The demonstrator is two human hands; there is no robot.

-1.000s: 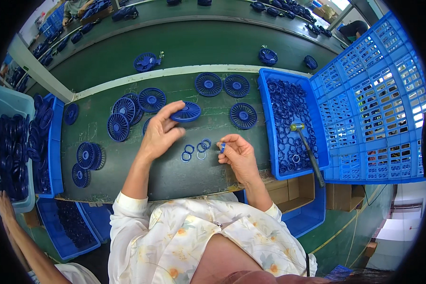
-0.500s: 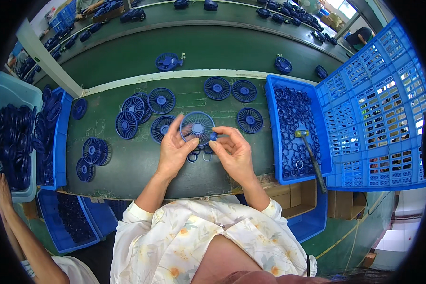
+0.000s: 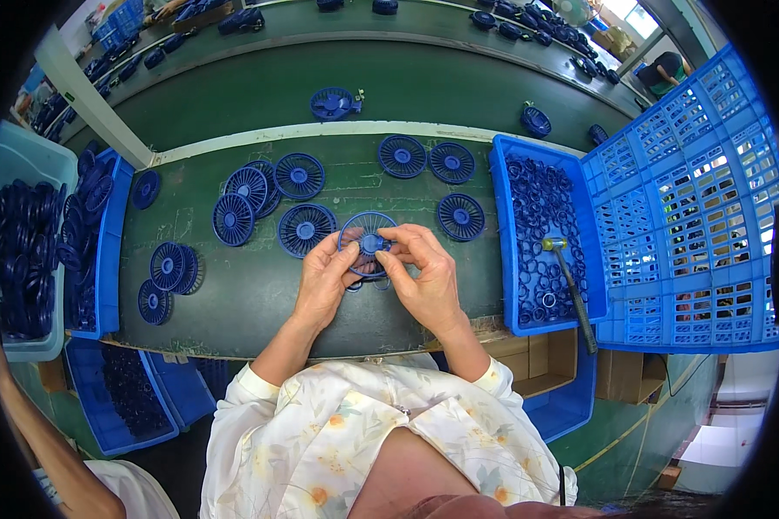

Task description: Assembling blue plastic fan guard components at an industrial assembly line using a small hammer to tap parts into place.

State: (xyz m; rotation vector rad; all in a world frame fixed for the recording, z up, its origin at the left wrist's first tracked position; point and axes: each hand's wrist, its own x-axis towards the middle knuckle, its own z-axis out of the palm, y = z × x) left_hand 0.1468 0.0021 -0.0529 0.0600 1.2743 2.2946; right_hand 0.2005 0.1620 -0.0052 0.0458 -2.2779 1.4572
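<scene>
Over the green work table, a round blue fan grille (image 3: 351, 223) is held up at its lower left rim by my left hand (image 3: 325, 275), fingers closed. My right hand (image 3: 426, 275) pinches a small blue part (image 3: 384, 246) at the right side of the grille, near its hub; the fingers cover most of that part. A few small rings (image 3: 381, 283) lie on the table just below the grille, partly hidden. Several more grilles lie around my hands, among them one grille (image 3: 306, 230) to the left and another grille (image 3: 460, 217) to the right.
At right stands a blue bin (image 3: 498, 259) of small rings, with a hammer (image 3: 571, 290) across it and a lattice crate (image 3: 666, 233) leaning beside it. Bins of blue parts (image 3: 24, 251) stand at left, where a co-worker's arm (image 3: 39, 424) reaches in. Beyond runs a conveyor belt (image 3: 234, 104).
My right hand has brought the small blue part inward onto the grille. My left fingers have curled in around the rim. Fan parts on the belt have shifted right.
</scene>
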